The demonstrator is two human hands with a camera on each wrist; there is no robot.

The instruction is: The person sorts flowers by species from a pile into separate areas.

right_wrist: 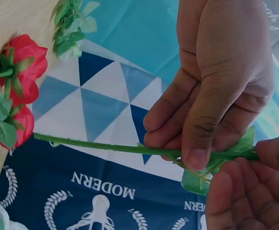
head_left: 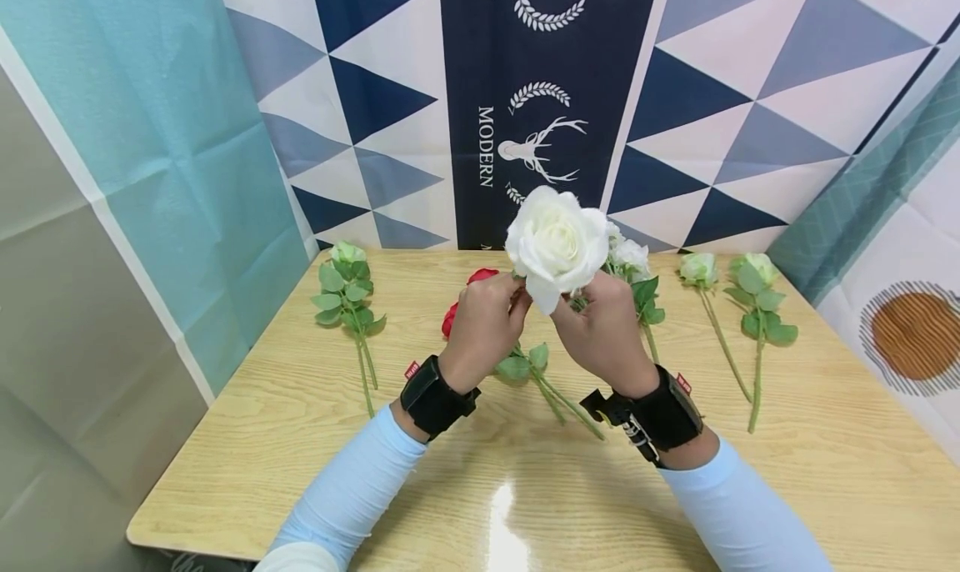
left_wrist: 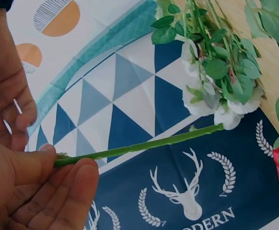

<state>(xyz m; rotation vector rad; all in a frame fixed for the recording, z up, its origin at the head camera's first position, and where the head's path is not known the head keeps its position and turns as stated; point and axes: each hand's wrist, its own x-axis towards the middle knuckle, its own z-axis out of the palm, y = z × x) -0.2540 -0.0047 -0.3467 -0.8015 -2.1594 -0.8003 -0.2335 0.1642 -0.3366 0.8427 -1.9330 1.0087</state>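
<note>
A large white rose [head_left: 557,243] is held up above the wooden table [head_left: 525,489], bloom facing me. My left hand [head_left: 491,318] pinches its green stem [left_wrist: 139,146] between thumb and fingers just below the bloom. My right hand [head_left: 600,330] grips the same stem beside it, fingers curled near a leaf [right_wrist: 197,181]. In the right wrist view the left hand's thumb [right_wrist: 197,143] presses on the stem [right_wrist: 106,147]. The bare stem end points toward the backdrop.
Red roses [head_left: 467,293] lie on the table behind my left hand. A pale bud stem [head_left: 347,293] lies at the left, two more [head_left: 759,297] at the right, and small white flowers [head_left: 630,259] lie behind my right hand. A patterned cloth [head_left: 525,97] hangs behind.
</note>
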